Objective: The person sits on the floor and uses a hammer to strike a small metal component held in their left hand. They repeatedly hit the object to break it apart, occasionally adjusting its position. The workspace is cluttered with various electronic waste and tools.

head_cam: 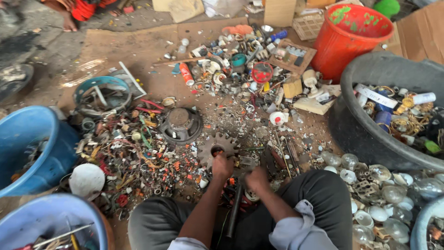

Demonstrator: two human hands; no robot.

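I sit on the ground with scrap spread before me. My left hand (222,165) rests with fingers closed on the near edge of a large rusty gear wheel (217,146); whether it grips a small piece is hidden. My right hand (256,178) is fisted just right of it, above a dark metal rod (234,210) that lies between my knees; I cannot tell if it holds anything. Small bits of wire and metal lie all around both hands.
A round dark motor part (181,125) sits left of the gear. Blue tubs (34,148) stand at left, a black tub (370,134) of scrap and a red bucket (349,39) at right. Old bulbs (384,194) pile near my right knee. Another person's foot (69,21) shows far left.
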